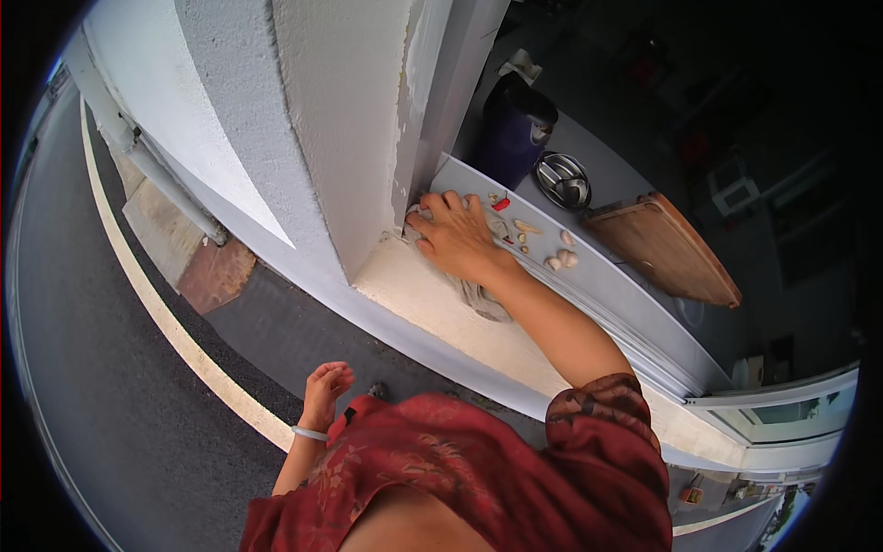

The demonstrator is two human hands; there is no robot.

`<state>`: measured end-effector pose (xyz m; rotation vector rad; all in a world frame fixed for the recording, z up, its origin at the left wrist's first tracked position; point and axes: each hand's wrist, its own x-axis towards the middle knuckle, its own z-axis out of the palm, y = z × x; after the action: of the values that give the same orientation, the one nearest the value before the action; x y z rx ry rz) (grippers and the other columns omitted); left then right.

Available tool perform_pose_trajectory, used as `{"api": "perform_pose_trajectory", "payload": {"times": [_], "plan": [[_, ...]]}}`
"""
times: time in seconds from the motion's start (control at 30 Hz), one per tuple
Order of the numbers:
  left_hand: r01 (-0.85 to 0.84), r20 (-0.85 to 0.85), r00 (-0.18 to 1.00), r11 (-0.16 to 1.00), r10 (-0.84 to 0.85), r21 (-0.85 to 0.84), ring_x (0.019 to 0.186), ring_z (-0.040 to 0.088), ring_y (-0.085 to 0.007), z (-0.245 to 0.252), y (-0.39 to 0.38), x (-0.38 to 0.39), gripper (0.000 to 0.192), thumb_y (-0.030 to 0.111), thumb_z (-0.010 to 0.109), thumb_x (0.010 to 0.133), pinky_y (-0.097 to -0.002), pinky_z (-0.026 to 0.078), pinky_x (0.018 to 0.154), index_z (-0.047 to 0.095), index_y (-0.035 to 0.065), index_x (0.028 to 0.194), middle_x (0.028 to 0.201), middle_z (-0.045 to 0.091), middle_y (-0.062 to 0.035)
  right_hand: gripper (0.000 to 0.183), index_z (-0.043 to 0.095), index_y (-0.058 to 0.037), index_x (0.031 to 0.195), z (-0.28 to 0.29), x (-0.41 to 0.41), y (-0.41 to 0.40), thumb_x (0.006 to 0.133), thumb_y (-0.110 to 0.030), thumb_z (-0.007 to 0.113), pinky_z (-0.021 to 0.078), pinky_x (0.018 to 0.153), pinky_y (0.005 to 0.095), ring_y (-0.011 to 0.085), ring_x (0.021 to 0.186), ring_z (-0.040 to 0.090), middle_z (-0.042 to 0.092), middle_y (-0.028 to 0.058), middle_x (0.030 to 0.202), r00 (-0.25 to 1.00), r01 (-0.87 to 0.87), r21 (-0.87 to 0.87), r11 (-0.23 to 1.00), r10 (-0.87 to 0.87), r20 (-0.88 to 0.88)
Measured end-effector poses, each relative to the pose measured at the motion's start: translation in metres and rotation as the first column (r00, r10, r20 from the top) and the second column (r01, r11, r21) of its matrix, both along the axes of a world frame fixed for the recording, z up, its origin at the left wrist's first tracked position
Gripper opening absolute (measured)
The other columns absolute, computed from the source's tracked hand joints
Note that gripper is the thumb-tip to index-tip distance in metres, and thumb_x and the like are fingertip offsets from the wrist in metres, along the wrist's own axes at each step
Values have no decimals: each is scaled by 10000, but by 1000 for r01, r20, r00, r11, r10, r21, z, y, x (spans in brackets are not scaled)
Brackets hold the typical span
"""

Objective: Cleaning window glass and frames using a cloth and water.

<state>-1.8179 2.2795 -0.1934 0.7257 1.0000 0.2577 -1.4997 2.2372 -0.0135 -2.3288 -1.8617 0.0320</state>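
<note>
My right hand [457, 234] presses with spread fingers on a grey cloth [483, 301] at the corner of the window sill [428, 290], against the window frame. Part of the cloth is hidden under the palm. Just beyond the fingers, on the inner ledge, lie a red chili pepper [501, 204], garlic bulbs [567, 259] and several small pale pieces. My left hand [329, 386] hangs low beside my body over the pavement, its fingers curled and a pale bangle [310, 433] on the wrist. Nothing shows in it, but its palm is partly hidden.
Inside the window stand a dark purple container [514, 138], a stainless steel dish [563, 181] and a wooden cutting board [666, 248]. The window track [600, 303] runs along the sill. The wall corner [348, 279] juts out at the left, with a pipe [172, 193] farther left.
</note>
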Motion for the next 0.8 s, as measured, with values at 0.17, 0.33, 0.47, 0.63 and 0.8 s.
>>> {"api": "perform_pose_trajectory", "payload": {"times": [0.17, 0.33, 0.47, 0.63, 0.8], "plan": [[73, 34, 997, 997, -74, 10, 759, 618, -156, 3, 0, 14, 134, 124, 526, 869, -261, 479, 703, 590, 46, 957, 872, 642, -66, 322, 645, -126, 1079, 17, -4, 5, 781, -148, 525, 258, 922, 429, 218, 1102, 392, 475, 76, 1121, 999, 25, -170, 985, -20, 30], [-10, 32, 999, 1000, 9, 24, 774, 614, -181, -5, 4, -3, 130, 110, 529, 864, -308, 495, 741, 581, 37, 958, 862, 630, -82, 296, 662, -119, 1016, 13, 10, -31, 742, -132, 551, 316, 853, 430, 215, 1008, 435, 497, 62, 979, 999, 44, -135, 990, -45, 1], [-47, -26, 999, 999, 47, 10, 777, 614, -185, -9, 7, -18, 133, 119, 531, 861, -315, 495, 744, 583, 39, 954, 861, 629, -80, 252, 666, -115, 983, -2, 9, -28, 764, -106, 542, 311, 854, 429, 212, 990, 446, 505, 50, 956, 999, -39, 60, 997, 41, -28], [-9, -30, 1000, 1000, 9, -5, 749, 619, -150, -3, 7, -6, 131, 122, 528, 862, -266, 483, 696, 599, 51, 947, 851, 642, -58, 261, 645, -138, 1020, -17, -4, -12, 791, -97, 526, 299, 845, 416, 217, 1021, 442, 520, 49, 1063, 984, -110, 201, 973, 78, 161], [41, -4, 999, 999, -41, 0, 765, 618, -153, -3, 8, 5, 135, 122, 526, 864, -266, 478, 714, 594, 49, 954, 864, 641, -62, 305, 630, -156, 1046, -9, -9, -42, 766, -80, 535, 304, 841, 422, 220, 1048, 439, 520, 46, 1102, 971, -137, 99, 986, 113, 211]]}}
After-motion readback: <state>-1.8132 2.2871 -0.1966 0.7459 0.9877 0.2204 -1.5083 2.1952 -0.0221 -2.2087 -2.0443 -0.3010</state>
